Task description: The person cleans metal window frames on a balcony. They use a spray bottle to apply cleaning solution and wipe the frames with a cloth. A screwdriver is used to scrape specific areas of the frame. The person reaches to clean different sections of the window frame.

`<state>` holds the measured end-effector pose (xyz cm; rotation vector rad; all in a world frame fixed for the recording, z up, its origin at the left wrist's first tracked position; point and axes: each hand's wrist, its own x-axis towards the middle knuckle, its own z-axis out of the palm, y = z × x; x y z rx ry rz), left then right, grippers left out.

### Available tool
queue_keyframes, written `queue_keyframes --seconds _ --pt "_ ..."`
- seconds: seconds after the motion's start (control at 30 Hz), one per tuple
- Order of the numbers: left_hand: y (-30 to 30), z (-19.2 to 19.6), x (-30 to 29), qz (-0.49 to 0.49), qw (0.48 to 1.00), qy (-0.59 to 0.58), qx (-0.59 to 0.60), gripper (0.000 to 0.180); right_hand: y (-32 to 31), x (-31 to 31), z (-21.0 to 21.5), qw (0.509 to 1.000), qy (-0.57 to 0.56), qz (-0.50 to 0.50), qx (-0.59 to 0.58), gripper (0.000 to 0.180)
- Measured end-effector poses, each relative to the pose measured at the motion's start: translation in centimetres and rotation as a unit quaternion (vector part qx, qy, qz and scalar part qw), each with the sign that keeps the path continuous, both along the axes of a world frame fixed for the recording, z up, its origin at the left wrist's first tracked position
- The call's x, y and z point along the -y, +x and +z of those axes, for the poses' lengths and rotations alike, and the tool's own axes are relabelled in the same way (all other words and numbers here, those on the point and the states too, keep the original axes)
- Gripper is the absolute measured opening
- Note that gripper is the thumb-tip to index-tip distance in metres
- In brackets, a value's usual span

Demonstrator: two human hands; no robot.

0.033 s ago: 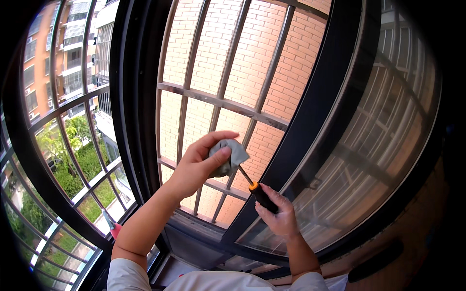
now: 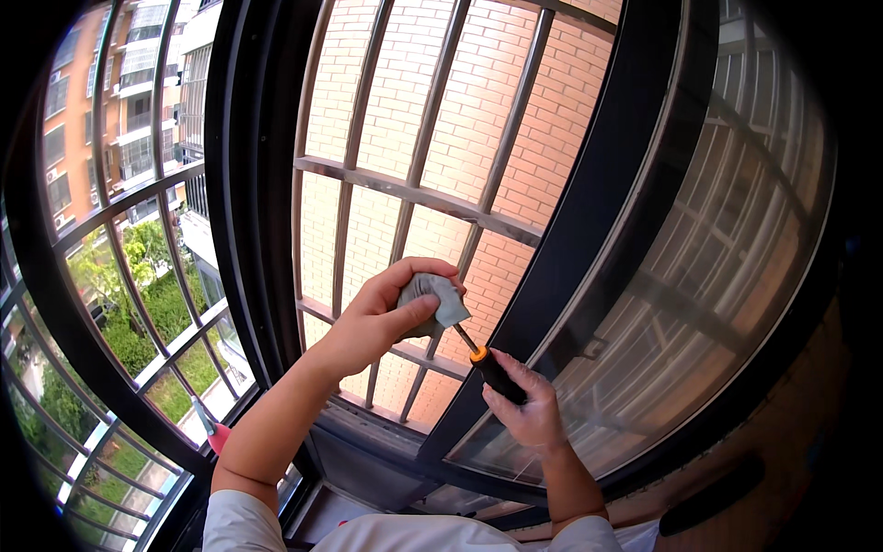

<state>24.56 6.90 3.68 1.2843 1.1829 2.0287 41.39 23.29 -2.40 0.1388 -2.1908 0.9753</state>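
My left hand (image 2: 370, 322) is closed around a crumpled grey-green cloth (image 2: 446, 302), the thumb pressing on its front. In my right hand (image 2: 533, 419), lower and to the right, is a screwdriver (image 2: 499, 375) with a black handle and an orange collar. Its thin metal shaft slants up to the left toward the cloth. The tip is hidden behind or inside the cloth. Pale smudges mark the fingers of my right hand. Both hands are held up in front of the barred window.
Metal window bars (image 2: 423, 195) stand before a brick wall (image 2: 377, 120). A dark-framed glass pane (image 2: 681, 304) with a small latch (image 2: 593, 347) is on the right. More bars and greenery lie left. A tool with a pink handle (image 2: 219, 438) rests by my left forearm.
My left hand and the cloth have shifted slightly down, nearer the screwdriver's handle, so less of the shaft seems to show. The right hand stays nearly where it was.
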Motion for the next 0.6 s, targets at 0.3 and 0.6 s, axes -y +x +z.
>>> queue_keyframes --seconds 0.3,0.6 --pt "0.6 -0.6 -1.4 -0.001 0.999 0.013 0.04 0.041 1.0 -1.2 -2.1 0.975 -0.214 0.04 0.041 0.046" --pt "-0.5 0.6 -0.7 0.106 0.981 -0.086 -0.136 0.03 1.6 0.2 -0.3 0.996 -0.076 -0.003 0.054 0.046"
